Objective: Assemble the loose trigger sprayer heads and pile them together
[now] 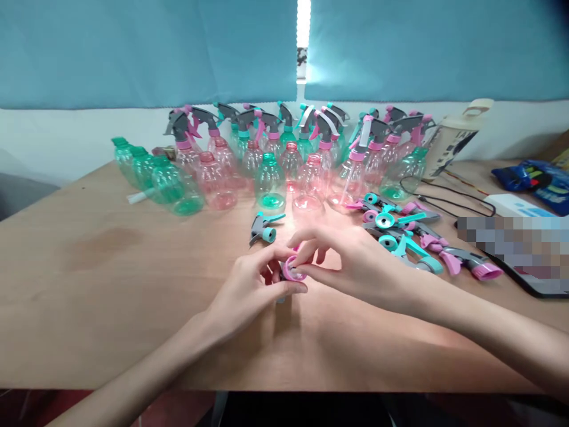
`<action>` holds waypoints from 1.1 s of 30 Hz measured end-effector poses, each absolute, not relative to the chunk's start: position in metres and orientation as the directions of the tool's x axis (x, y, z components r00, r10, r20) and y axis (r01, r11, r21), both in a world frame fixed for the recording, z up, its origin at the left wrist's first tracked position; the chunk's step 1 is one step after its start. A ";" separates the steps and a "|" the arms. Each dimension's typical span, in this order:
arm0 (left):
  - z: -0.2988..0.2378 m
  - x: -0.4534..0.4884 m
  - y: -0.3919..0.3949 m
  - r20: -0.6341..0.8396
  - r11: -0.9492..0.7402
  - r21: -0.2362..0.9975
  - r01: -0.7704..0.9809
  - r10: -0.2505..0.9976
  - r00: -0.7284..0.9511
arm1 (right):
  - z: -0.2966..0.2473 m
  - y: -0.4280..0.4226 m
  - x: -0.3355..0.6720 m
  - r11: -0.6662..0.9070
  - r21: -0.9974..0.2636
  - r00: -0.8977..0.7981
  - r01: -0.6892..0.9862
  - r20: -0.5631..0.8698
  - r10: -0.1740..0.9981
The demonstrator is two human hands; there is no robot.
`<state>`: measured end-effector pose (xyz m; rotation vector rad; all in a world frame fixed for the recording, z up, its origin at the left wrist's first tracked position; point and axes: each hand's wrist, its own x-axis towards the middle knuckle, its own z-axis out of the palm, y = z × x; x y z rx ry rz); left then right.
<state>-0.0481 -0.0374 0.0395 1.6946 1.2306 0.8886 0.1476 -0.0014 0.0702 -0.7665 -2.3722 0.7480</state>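
Observation:
My left hand is wrapped round a trigger spray head, its pink collar turned up toward me. At the mouth of that collar, the thumb and fingertips of my right hand are pinched together; whatever lies between them is too small to make out. Most of the spray head's grey body is hidden by my left fingers. Just beyond my hands, a grey and teal spray head lies on the table. Farther back stand an open green bottle and an open pink bottle.
Several loose spray heads are heaped on the right of the wooden table. Bottles fitted with spray heads crowd the back. A phone-like slab, a black cable, a pale tumbler and a blue packet lie or stand rightward.

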 end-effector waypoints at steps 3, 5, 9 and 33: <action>0.051 -0.062 -0.049 0.096 -0.205 0.877 0.434 0.961 0.259 | 0.076 -0.005 0.146 0.729 -0.603 -0.697 0.325 0.368 0.616; 0.056 -0.071 -0.054 0.140 -0.230 0.853 0.468 0.965 0.220 | 0.079 -0.006 0.147 0.741 -0.573 -0.684 0.350 0.385 0.620; 0.056 -0.092 -0.057 0.310 -0.365 0.688 0.627 0.929 0.201 | 0.081 -0.005 0.150 0.744 -0.530 -0.669 0.407 0.382 0.637; 0.049 -0.087 -0.035 0.130 -0.650 0.052 0.758 0.757 0.640 | 0.040 -0.028 0.236 0.369 -0.574 -0.398 0.731 0.081 0.914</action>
